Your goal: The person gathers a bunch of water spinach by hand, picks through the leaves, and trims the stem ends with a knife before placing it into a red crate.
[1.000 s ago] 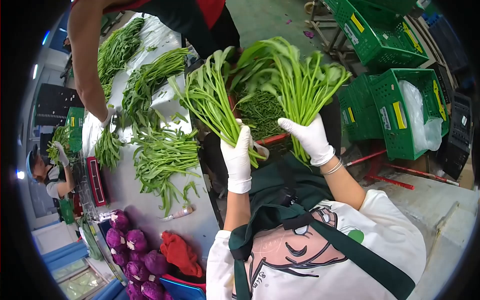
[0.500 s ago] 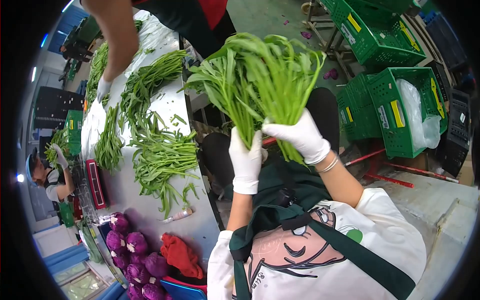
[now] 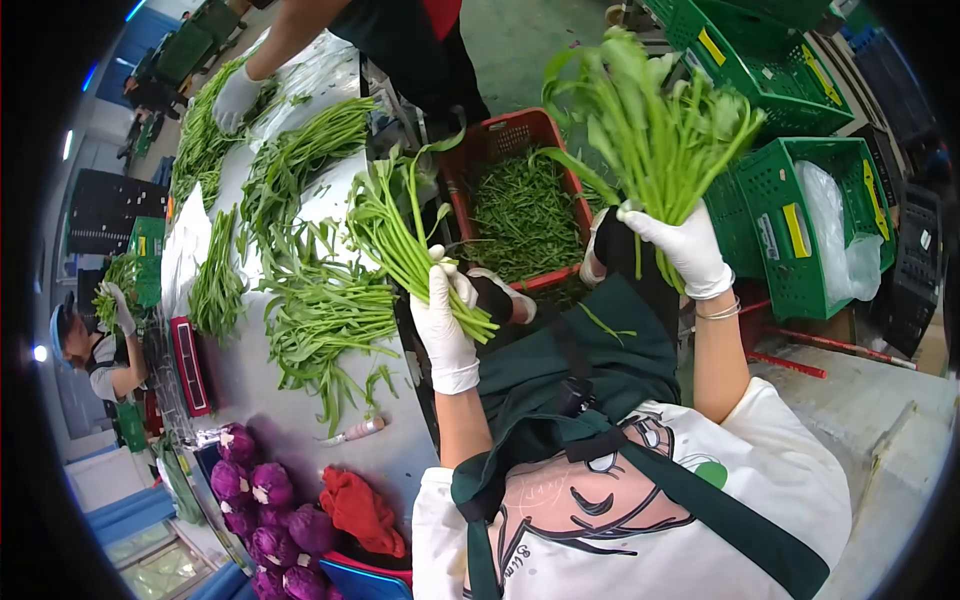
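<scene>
My left hand [image 3: 446, 325], in a white glove, is closed round a small bunch of leafy green stems [image 3: 388, 225] near the edge of the metal table [image 3: 390, 440]. Out to the right, my gloved right hand [image 3: 688, 250] grips a larger bunch of greens [image 3: 665, 140], its leaves pointing up and away. Between and beyond my hands sits a red crate [image 3: 573, 185] holding loose green stems. A pile of greens [image 3: 330, 315] lies on the table left of my left hand.
Purple cabbages [image 3: 272, 487] and a red cloth [image 3: 362, 510] are at the lower left, near a knife [image 3: 355, 431]. Green crates [image 3: 815, 225] stand at the right. A co-worker's gloved hand [image 3: 236, 98] touches greens at the table's far end; another person [image 3: 95, 340] is at far left.
My hands have moved apart, the left going left and the right going right, each with a bunch. The red crate now shows between them. The co-worker's hand has moved up and away.
</scene>
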`<state>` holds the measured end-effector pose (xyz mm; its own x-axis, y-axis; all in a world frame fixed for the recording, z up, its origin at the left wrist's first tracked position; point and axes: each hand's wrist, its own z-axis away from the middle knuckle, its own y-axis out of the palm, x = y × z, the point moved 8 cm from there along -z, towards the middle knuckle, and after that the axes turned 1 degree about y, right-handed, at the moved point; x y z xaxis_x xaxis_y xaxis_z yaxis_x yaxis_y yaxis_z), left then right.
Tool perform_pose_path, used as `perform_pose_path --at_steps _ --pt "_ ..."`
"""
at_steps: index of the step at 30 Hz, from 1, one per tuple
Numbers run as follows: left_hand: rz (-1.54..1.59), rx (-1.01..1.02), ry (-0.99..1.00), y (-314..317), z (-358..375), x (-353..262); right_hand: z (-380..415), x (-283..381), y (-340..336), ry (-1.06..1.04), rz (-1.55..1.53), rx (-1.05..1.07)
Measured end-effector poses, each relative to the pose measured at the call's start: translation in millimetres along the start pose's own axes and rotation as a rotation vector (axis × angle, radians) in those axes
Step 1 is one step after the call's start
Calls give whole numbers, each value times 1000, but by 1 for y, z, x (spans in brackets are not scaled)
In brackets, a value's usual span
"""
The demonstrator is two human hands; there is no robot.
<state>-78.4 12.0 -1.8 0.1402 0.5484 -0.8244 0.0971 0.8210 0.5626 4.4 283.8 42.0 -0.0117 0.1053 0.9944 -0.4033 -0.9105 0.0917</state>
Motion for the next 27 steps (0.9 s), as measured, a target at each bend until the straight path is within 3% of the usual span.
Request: perform_pose_path --at_steps 3,5,9,11,17,21,27 --pt "9 36 -3 10 4 4 0 0 14 44 -45 35" --pt "-7 59 -7 14 6 5 -3 -1 14 -88 179 -6" --pt "-51 68 -24 14 10 7 -2 -9 24 79 36 60" --pt "-60 86 -29 16 11 8 -2 -11 26 74 27 90" --pt "-129 61 -20 23 15 14 5 4 49 -109 -406 86" --pt "-209 69 -41 44 25 12 12 -27 93 252 -270 331" --pt "-289 65 3 47 30 17 18 -39 119 168 -337 264"
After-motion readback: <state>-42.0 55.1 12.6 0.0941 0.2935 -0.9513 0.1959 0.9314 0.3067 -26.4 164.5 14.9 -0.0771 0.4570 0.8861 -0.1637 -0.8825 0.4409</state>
